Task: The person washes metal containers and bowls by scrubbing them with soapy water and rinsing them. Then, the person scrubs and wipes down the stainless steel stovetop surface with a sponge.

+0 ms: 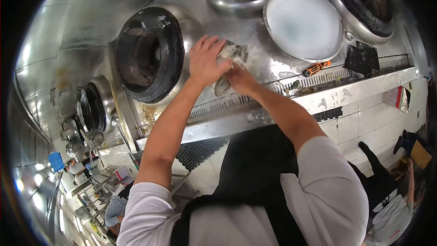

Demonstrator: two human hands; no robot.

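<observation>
Head camera: the left hand (205, 61) holds a greyish object (236, 52) between thumb and fingers, over the steel counter (252, 29), beside the black burner ring (168, 50). The right hand (241, 79) meets the same object, but blur hides whether its fingers close on it. To the right, a white-filled pan (314, 60) stands near an orange-and-black tool (314, 69).

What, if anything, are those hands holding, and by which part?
A shiny piece seems held between both hands: the left hand over its left side, the right hand at its lower right. Blur hides what it is.
</observation>
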